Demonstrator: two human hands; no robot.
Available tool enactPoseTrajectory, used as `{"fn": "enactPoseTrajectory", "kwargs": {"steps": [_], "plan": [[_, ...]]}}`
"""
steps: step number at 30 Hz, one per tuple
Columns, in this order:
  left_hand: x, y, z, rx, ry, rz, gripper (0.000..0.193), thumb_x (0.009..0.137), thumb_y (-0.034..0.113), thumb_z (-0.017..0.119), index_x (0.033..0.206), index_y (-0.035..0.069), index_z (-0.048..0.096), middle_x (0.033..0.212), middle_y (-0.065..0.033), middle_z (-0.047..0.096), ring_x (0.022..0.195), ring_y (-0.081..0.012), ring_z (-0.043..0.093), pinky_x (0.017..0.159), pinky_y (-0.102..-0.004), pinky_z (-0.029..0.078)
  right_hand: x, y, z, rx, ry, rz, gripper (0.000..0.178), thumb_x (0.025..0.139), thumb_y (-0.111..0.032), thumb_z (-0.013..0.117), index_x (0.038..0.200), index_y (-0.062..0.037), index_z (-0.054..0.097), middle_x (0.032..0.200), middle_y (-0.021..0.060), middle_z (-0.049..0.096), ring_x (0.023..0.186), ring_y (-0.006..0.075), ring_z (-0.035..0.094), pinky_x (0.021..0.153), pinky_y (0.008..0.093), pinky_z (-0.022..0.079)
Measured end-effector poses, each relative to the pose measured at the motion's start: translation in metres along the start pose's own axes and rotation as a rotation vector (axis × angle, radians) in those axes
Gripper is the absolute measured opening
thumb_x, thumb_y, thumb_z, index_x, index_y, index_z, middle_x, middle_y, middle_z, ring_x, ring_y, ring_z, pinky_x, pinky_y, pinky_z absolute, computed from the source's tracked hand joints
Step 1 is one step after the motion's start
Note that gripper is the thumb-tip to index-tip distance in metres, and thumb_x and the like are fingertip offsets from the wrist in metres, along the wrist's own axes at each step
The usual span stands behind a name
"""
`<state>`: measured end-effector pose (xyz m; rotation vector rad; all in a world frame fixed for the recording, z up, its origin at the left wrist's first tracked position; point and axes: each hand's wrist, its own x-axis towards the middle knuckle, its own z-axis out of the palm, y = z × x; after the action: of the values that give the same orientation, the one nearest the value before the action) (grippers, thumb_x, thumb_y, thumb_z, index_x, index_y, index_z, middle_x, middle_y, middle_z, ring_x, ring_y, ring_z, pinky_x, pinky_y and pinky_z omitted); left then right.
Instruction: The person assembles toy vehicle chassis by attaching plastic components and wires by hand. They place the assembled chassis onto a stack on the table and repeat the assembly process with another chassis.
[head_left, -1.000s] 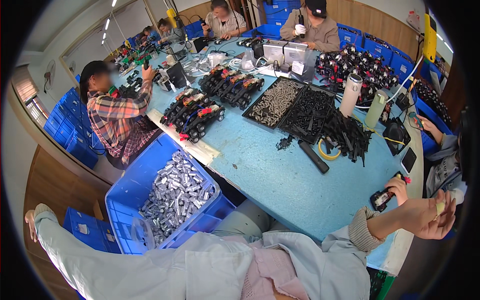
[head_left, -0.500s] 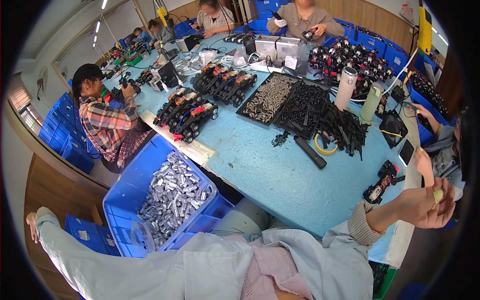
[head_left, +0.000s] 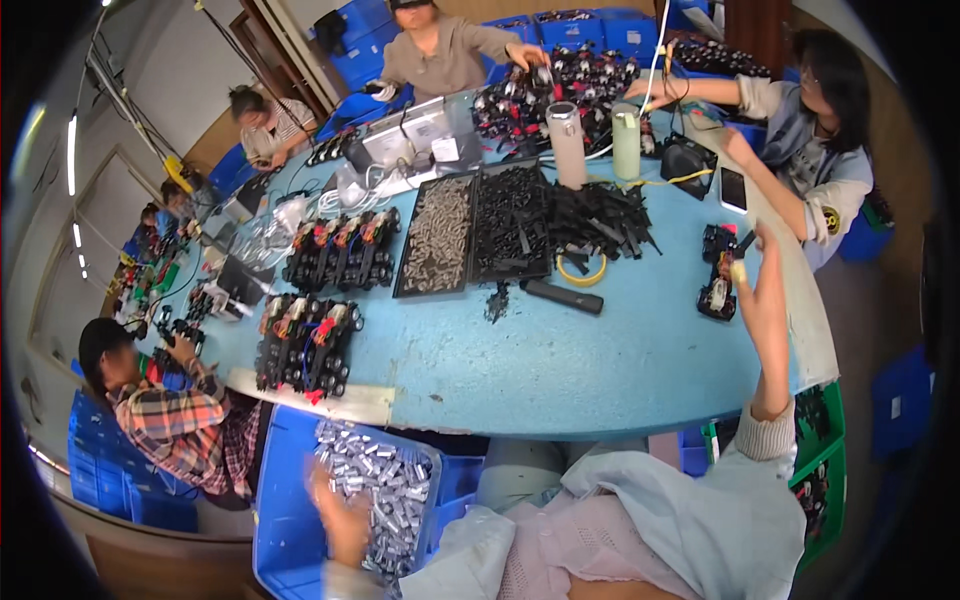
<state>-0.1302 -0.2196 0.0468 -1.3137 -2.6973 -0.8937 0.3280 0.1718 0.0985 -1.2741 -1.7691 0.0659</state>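
Note:
My left hand (head_left: 342, 518) is over the blue bin (head_left: 276, 500), above a heap of small silver metal cylinders (head_left: 405, 490). Motion smears its fingers, so any hold on a cylinder cannot be made out. At the right side of the blue table (head_left: 600, 370), my right hand (head_left: 768, 300) reaches to a small black wheeled chassis (head_left: 716, 290) with wires. The thumb, wrapped in yellow, lies at the chassis's edge, and the fingers are spread apart from it. Whether the thumb touches the chassis is unclear.
Wheeled chassis (head_left: 310, 345) stand in rows at the left. Trays of beige parts (head_left: 438, 235) and black parts (head_left: 510, 220), a black cylinder (head_left: 562, 297), a tape roll (head_left: 582, 278), bottles (head_left: 567, 150) and a phone (head_left: 733, 190) lie farther back. Co-workers sit around the table.
My view has turned. My left hand has come from out at the left to over the bin; my right hand has moved from the table's edge to beside the single chassis.

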Motion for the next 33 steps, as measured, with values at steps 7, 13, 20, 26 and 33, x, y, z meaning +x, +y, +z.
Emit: {"fn": "enactPoseTrajectory", "kwargs": {"steps": [7, 13, 20, 26, 33], "plan": [[-0.06, 0.022, 0.129, 0.18, -0.087, 0.107, 0.083, 0.07, 0.027, 0.071, 0.136, -0.006, 0.032, 0.138, -0.0316, 0.034, 0.123, -0.0473, 0.036, 0.1, -0.0506, 0.03, -0.052, 0.127, 0.063, 0.245, -0.108, 0.575, 0.055, 0.085, -0.004, 0.057, 0.134, -0.0004, 0.033, 0.132, 0.0172, 0.045, 0.118, 0.0246, 0.048, 0.1, 0.0371, 0.038], [-0.061, 0.074, 0.19, -0.507, -0.553, 0.265, 0.06, 0.079, 0.021, 0.063, 0.129, -0.005, 0.043, 0.133, -0.0251, 0.044, 0.122, -0.04, 0.043, 0.102, -0.0436, 0.035, -0.051, 0.172, 0.095, 0.523, -0.148, 0.57, 0.047, 0.084, -0.002, 0.057, 0.127, -0.0026, 0.037, 0.106, 0.0083, 0.054, 0.094, 0.0149, 0.053, 0.085, 0.0286, 0.044], [-0.055, 0.091, 0.216, -0.552, -0.779, 0.299, 0.044, 0.084, 0.017, 0.056, 0.123, -0.002, 0.05, 0.117, -0.0215, 0.056, 0.108, -0.0369, 0.053, 0.093, -0.0433, 0.041, -0.129, 0.039, 0.07, 0.722, -0.212, 0.571, 0.057, 0.079, 0.004, 0.054, 0.131, -0.0013, 0.031, 0.119, 0.0103, 0.046, 0.108, 0.0194, 0.048, 0.093, 0.0316, 0.042], [-0.048, 0.117, 0.228, -0.5, -0.913, 0.561, 0.038, 0.082, 0.015, 0.057, 0.117, 0.001, 0.053, 0.105, -0.0199, 0.059, 0.098, -0.0367, 0.056, 0.085, -0.0462, 0.044, -0.191, -0.103, 0.104, 0.975, -0.484, 0.601, 0.08, 0.072, 0.009, 0.057, 0.14, -0.0068, 0.019, 0.132, 0.0146, 0.038, 0.128, 0.0257, 0.037, 0.105, 0.0395, 0.035], [-0.064, 0.108, 0.287, -0.712, -0.773, 0.763, 0.032, 0.077, 0.014, 0.058, 0.107, 0.002, 0.055, 0.098, -0.0179, 0.061, 0.091, -0.0353, 0.059, 0.075, -0.0438, 0.047, -0.14, -0.209, 0.114, 0.33, -1.044, 0.183, 0.062, 0.076, 0.001, 0.058, 0.133, -0.0087, 0.038, 0.123, 0.0175, 0.052, 0.109, 0.0291, 0.056, 0.089, 0.0363, 0.046]]}}
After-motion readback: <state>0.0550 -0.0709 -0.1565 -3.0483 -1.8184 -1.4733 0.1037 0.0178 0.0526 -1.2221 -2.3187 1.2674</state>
